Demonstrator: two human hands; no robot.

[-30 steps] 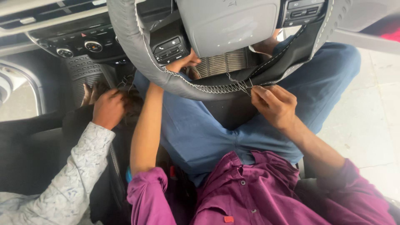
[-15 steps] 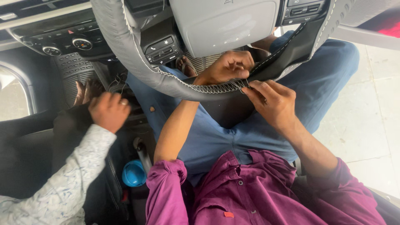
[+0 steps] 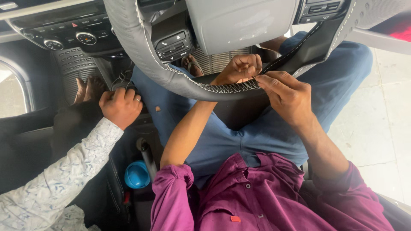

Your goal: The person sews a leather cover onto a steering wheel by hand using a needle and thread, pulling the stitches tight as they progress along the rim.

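2 hands work at the bottom of 1 steering wheel (image 3: pixel 141 51), which fills the top of the view. The wheel wears a grey cover (image 3: pixel 128 38) whose edges meet along a line of white stitching (image 3: pixel 231 87) on the lower rim. The left hand (image 3: pixel 239 68) is curled almost closed against the inner side of the rim, fingertips pinched at the stitching; what it pinches is too fine to make out. The right hand (image 3: pixel 287 94) sits just beside it on the near side of the rim, thumb and forefinger pressed together at the right end of the stitching, the other fingers loosely bent. Whether it grips a needle or thread I cannot tell. The 2 hands nearly touch.

Both forearms come out of rolled purple sleeves (image 3: pixel 171 188), and blue trousers (image 3: pixel 265 132) cover the lap beneath the wheel. 1 bare foot (image 3: pixel 191 64) shows under the wheel hub.

A 3rd hand (image 3: pixel 122 107), belonging to another person in a white patterned sleeve (image 3: pixel 60 171), rests closed on a dark knee at the left, with 1 ring on a finger. Above it, 2 round knobs (image 3: pixel 70 40) sit on the dashboard. Between the seats are 1 blue cap (image 3: pixel 137 174) and 1 handbrake lever (image 3: pixel 147 154).
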